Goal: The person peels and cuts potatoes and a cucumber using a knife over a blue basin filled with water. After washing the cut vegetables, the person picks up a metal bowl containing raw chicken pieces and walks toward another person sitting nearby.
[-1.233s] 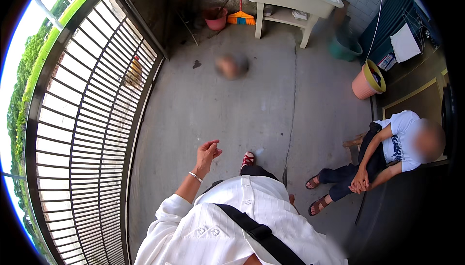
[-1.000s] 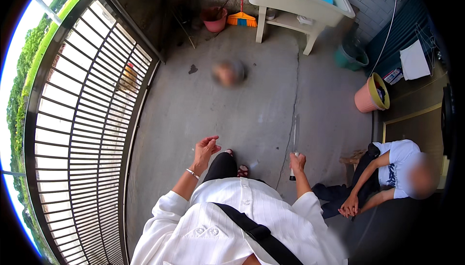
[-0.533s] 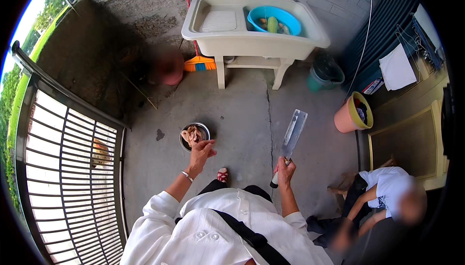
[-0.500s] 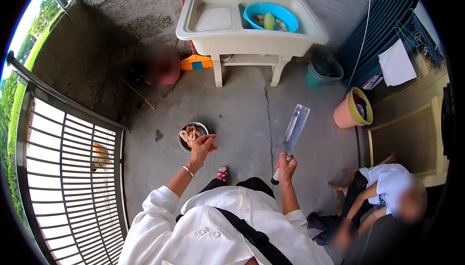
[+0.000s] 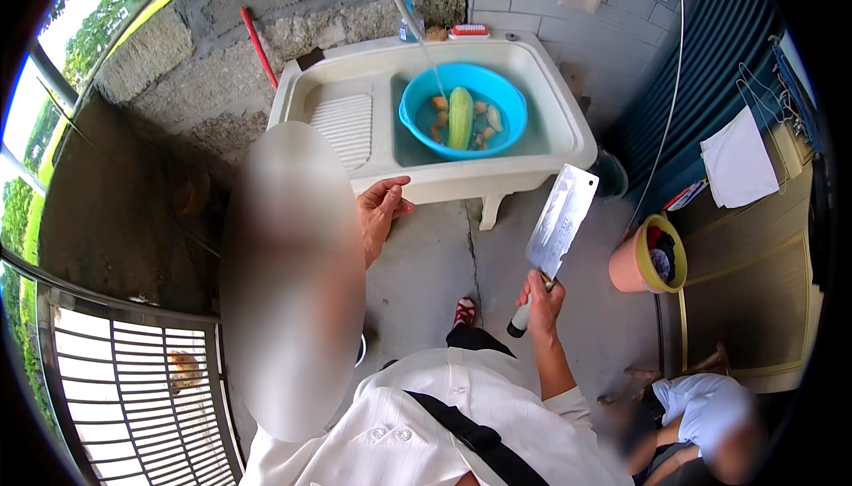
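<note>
My right hand (image 5: 540, 298) grips the white handle of a broad steel cleaver (image 5: 561, 220), blade pointing up toward the sink. My left hand (image 5: 380, 211) is raised with fingers apart, holding nothing, just short of the front edge of a cream plastic sink stand (image 5: 373, 122). In the sink sits a blue basin (image 5: 463, 111) of water with a long green gourd and several small pieces. A hose runs down into the basin. A large blurred patch hides my left forearm and the floor beside it.
A metal railing (image 5: 133, 397) runs along the left. A red-handled tool (image 5: 257, 42) leans on the stone wall. A pot with a yellow rim (image 5: 648, 260) stands at the right. A person in a pale shirt (image 5: 701, 415) sits low at the right.
The view has swung up from the floor to the sink, which is now close. My right hand came up with the cleaver. The bowl on the floor is now hidden by the blur.
</note>
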`<state>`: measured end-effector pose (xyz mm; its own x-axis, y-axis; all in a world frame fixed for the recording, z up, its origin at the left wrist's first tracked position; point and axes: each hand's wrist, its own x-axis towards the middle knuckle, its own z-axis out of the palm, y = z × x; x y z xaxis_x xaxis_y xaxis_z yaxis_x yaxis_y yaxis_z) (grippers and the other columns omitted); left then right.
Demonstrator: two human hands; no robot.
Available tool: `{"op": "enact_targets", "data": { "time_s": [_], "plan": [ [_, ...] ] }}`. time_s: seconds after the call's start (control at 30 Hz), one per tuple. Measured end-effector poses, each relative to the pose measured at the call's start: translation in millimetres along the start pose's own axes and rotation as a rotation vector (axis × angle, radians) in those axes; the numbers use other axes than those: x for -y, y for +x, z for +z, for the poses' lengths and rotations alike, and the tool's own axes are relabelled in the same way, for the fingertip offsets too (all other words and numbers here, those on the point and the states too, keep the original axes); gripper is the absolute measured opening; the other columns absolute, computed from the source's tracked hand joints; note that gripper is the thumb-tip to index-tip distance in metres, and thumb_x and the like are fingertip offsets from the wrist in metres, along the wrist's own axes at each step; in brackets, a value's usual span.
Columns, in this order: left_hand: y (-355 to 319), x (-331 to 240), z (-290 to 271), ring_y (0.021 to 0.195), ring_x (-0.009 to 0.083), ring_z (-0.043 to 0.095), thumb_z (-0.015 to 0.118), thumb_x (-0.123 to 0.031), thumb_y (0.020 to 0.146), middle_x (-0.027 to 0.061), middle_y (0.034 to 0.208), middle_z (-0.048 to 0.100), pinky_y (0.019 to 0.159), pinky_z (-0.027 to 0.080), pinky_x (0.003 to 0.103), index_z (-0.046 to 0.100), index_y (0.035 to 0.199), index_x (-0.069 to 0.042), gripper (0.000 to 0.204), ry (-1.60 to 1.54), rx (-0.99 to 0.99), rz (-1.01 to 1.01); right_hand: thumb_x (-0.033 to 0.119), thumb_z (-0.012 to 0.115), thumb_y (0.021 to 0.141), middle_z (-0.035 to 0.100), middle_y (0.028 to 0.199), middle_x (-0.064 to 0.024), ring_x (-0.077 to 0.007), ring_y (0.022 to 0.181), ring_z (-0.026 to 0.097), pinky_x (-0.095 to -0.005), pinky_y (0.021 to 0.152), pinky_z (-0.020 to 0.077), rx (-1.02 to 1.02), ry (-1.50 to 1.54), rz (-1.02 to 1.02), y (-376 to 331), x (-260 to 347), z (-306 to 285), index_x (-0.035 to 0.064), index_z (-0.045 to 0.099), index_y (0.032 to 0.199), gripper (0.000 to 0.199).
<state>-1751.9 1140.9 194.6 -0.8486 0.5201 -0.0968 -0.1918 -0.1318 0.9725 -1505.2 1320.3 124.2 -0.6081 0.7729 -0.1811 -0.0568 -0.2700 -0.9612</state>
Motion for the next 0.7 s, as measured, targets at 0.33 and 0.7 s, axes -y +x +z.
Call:
{"op": "enact_targets", "data": {
  "time_s": [0.33,0.7],
  "plan": [
    [373.3,-287.6,41.6,0.083,0.0121,0.060,0.055,-0.021,0.091,0.0056,0.091,0.063,0.076,0.049,0.026,0.059,0.115,-0.005,0.029,0.582,-0.073,0.705,0.017,0.058,0.085,0.048,0.054,-0.0024,-0.0102,0.042,0.047,-0.0258,0.040,0.0398,0.174,0.013,0.058,291.7,113.4,143.0,0.0023,0.050,0.071,0.022],
    [707.3,-479.7,19.2,0.122,0.0315,0.039,0.063,-0.011,0.080,0.0132,0.127,0.047,0.103,0.030,0.041,0.050,0.124,-0.012,0.047,1.102,-0.401,1.424,0.013,0.057,0.085,0.047,0.056,-0.0031,-0.0114,0.042,0.045,-0.0280,0.041,0.0415,0.048,0.046,0.026,461.0,143.4,336.4,0.0011,0.050,0.076,0.017]
  ]
}}
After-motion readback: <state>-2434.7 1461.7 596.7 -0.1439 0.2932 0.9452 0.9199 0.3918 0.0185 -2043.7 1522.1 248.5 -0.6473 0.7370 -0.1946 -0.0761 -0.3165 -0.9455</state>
